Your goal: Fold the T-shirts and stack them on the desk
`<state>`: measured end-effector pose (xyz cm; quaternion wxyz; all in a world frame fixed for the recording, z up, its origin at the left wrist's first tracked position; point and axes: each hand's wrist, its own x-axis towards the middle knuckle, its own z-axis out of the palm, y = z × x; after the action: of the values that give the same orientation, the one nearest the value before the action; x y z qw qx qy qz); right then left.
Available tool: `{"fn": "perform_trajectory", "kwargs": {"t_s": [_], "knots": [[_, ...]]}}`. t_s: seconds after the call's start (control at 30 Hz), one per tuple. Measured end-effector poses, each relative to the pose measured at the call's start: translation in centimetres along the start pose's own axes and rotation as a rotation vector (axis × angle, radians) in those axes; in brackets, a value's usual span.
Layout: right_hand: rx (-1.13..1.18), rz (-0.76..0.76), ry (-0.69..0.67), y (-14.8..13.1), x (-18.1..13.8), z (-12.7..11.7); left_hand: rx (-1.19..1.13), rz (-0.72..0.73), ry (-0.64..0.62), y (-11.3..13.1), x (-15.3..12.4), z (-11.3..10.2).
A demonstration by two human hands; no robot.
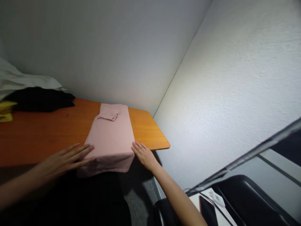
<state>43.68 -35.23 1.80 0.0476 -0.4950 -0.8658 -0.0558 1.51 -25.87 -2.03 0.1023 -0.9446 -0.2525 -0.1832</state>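
Note:
A pink shirt (pixel 111 135), folded into a long strip, lies across the table with its front end draped over the edge. What looks like a sleeve is folded over near its far end. My left hand (pixel 72 157) rests on the shirt's left side by the table edge, fingers stretched out and apart. On the opposite side, my right hand (pixel 144 155) touches the shirt's right edge with straight fingers lying close together. Neither hand grips the cloth.
The orange wooden table (pixel 147 127) ends in a rounded corner at the right wall. White cloth (pixel 30 81), black cloth (pixel 42 99) and yellow cloth (pixel 6 111) lie at the left. At lower right are a dark phone-like device (pixel 208 210) and a black chair (pixel 246 197).

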Motion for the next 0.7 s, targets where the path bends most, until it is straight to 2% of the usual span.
{"fn": "perform_trajectory", "kwargs": {"t_s": [0.07,0.2,0.27,0.33,0.5,0.6,0.7], "knots": [[-0.014,-0.025,0.023,0.1,1.1,0.8,0.067,0.068,-0.02,0.6,0.7,0.4],[-0.036,-0.038,0.085,0.1,2.5,1.2,0.081,0.008,-0.034,0.9,1.5,1.9],[-0.037,-0.057,0.112,0.0,2.8,1.3,0.074,0.008,-0.017,0.8,1.5,2.5],[-0.061,-0.111,0.145,-0.1,2.8,1.6,0.098,0.066,0.042,0.7,1.5,2.5],[-0.271,-0.347,0.324,-0.2,2.0,2.8,0.177,0.312,0.295,1.8,2.2,-0.3],[-0.332,-0.408,0.398,-0.5,1.4,3.5,0.202,0.425,0.259,2.6,2.5,-2.3],[-0.342,-0.434,0.422,-1.3,0.9,3.3,0.151,0.451,0.204,2.9,2.1,-2.5]]}}
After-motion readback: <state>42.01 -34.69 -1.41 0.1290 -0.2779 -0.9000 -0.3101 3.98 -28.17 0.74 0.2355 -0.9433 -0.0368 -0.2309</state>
